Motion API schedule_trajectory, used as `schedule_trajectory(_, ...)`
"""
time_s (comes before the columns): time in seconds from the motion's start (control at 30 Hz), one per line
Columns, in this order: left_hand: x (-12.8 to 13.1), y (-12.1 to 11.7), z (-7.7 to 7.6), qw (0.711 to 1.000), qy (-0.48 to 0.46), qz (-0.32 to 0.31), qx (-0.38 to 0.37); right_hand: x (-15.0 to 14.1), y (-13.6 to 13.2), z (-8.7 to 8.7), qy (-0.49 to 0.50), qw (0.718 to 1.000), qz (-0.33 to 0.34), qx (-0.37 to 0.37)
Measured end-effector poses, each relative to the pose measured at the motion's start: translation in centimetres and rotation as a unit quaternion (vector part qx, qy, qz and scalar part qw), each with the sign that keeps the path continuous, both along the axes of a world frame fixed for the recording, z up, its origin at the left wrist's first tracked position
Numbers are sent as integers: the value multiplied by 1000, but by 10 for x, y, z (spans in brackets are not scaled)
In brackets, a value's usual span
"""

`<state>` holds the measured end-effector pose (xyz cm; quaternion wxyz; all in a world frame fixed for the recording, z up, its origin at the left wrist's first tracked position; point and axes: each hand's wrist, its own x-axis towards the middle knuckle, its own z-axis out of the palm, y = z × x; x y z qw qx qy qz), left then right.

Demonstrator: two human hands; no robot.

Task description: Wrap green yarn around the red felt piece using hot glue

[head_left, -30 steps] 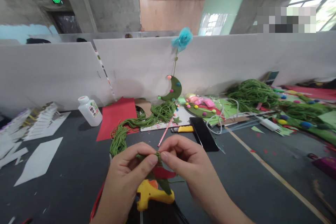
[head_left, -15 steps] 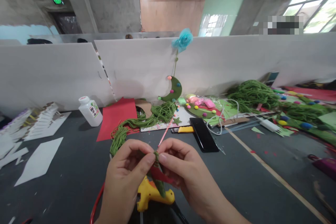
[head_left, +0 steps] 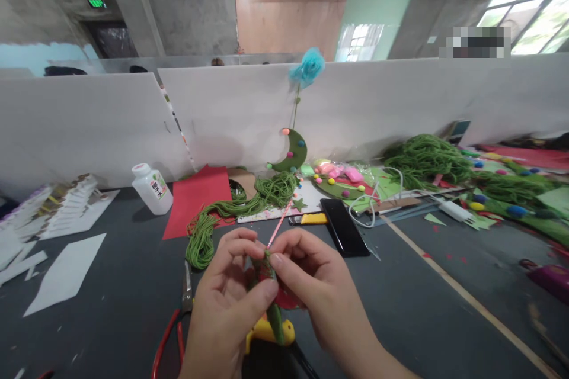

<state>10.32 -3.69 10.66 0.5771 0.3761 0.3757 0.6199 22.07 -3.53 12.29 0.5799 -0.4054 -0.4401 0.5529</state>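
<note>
Between my two hands is a small green-and-red craft piece [head_left: 276, 323], its green edge looking fuzzy like yarn. My left hand [head_left: 222, 323] holds it from the left, the thumb lying along its front. At its upper end, my right hand [head_left: 329, 290] pinches with thumb and forefinger. The fingers hide much of the piece. Below it on the table lies a yellow glue gun [head_left: 288, 331], partly covered. Beside my left wrist are red-handled pliers [head_left: 187, 299]. Just beyond my fingertips a thin pink striped stick [head_left: 280, 226] slants away.
Green yarn [head_left: 200, 243] trails past red paper [head_left: 189, 201] and a white bottle [head_left: 152, 189]. A yellow cutter [head_left: 313, 219] and a phone [head_left: 344, 228] lie ahead. Against the white partition [head_left: 231, 112] stands a green crescent with pompoms [head_left: 296, 151]. More yarn [head_left: 427, 160] is heaped at right.
My left thumb has slid down along the craft piece and the left fingers have lifted off its top. More of the red part shows. My right hand still pinches the upper end.
</note>
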Motion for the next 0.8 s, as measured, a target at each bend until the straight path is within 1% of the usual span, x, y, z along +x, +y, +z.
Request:
schedule_trajectory(0.13, 3, -2, 5, 995, -49, -27, -78, -3, 0, -1, -33, 999, -29, 19)
schedule_trajectory(0.2, 3, -3, 5, 993, -68, -37, -90, -5, 0, -5, -56, 997, -48, 36)
schedule_trajectory(0.33, 3, -4, 5, 993, -82, -38, -82, -7, 0, -12, -96, 989, -79, 76)
schedule_trajectory(0.47, 3, -4, 3, 994, -42, -51, -88, -9, -2, -13, -121, 986, -86, 81)
schedule_trajectory(0.57, 1, -1, -1, 997, -8, -26, -77, -8, -2, -9, -124, 988, -73, 60)
schedule_trajectory(0.67, -3, 3, -5, 999, 18, 11, -46, -6, -4, -5, -125, 990, -51, 41)
schedule_trajectory(0.73, -5, 6, -7, 999, 31, 25, -32, -4, -5, -4, -143, 988, -47, 47)
schedule_trajectory(0.8, -7, 9, -7, 999, 32, 23, -29, -3, -6, -4, -177, 981, -52, 62)
